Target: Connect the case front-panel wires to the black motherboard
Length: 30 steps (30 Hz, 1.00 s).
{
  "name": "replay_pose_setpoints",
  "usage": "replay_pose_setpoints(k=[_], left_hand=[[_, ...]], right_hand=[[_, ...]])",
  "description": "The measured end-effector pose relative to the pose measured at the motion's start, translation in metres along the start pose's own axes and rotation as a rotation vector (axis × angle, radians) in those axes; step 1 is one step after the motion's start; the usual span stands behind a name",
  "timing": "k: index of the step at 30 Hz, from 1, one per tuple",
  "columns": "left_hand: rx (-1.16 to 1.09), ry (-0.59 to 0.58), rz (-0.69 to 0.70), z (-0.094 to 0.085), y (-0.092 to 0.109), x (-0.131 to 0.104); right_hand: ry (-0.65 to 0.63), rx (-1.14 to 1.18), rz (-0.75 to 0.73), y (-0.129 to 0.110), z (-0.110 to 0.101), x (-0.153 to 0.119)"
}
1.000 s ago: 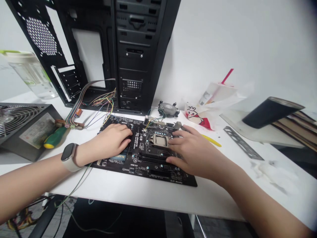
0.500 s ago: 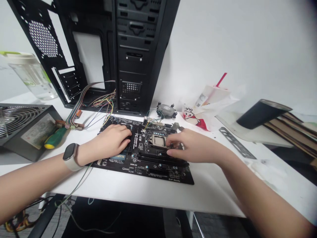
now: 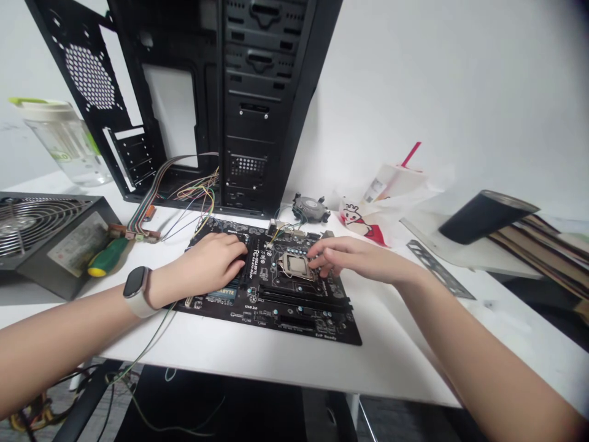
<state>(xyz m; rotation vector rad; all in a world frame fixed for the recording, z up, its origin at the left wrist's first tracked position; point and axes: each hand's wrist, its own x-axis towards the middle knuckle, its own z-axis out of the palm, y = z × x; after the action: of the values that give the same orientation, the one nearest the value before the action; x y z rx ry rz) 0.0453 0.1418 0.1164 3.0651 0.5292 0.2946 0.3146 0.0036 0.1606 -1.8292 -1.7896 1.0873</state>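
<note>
A black motherboard [image 3: 257,307] lies flat on the white table. My left hand [image 3: 214,261] rests on its left part, fingers slightly bent against the board and the thumb apart, with nothing visible in its grasp. At the right side of the processor [image 3: 297,266] in its metal-framed socket, my right hand [image 3: 340,255] hovers with its fingers spread, holding nothing that I can see. The fingertips are close to the socket's edge; whether they touch it I cannot tell.
Behind the board stands a black computer case [image 3: 257,135] with loose wires [image 3: 193,190]. To the left are a power supply [image 3: 50,239], a screwdriver [image 3: 108,258] and a bottle [image 3: 67,144]. A CPU cooler [image 3: 311,207], a bagged drink [image 3: 363,221] and a metal plate [image 3: 437,270] lie right.
My right hand has lifted slightly and its fingers have spread, so more of the processor socket shows. My left hand stays on the board. The view has shifted a little.
</note>
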Motion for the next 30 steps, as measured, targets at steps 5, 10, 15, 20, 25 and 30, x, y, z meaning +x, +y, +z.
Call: replay_pose_setpoints(k=[5,10,15,20,25,30], left_hand=[[-0.001,0.014,0.017,0.001,-0.002,-0.001],[-0.025,-0.010,-0.006,-0.001,0.000,-0.001],[-0.015,-0.017,-0.005,-0.002,0.000,0.000],[-0.008,-0.012,-0.009,-0.001,0.000,0.001],[-0.023,-0.018,-0.009,-0.001,0.000,0.001],[-0.035,-0.019,-0.014,-0.001,0.000,0.001]], right_hand=[[0.120,-0.105,-0.012,0.002,0.010,0.000],[0.271,-0.250,-0.022,-0.003,0.022,-0.003],[0.319,-0.370,-0.042,-0.005,0.031,-0.003],[0.330,-0.426,-0.095,-0.002,0.032,-0.001],[0.323,-0.440,-0.235,0.001,0.035,0.001],[0.249,-0.438,-0.375,0.003,0.041,0.005]])
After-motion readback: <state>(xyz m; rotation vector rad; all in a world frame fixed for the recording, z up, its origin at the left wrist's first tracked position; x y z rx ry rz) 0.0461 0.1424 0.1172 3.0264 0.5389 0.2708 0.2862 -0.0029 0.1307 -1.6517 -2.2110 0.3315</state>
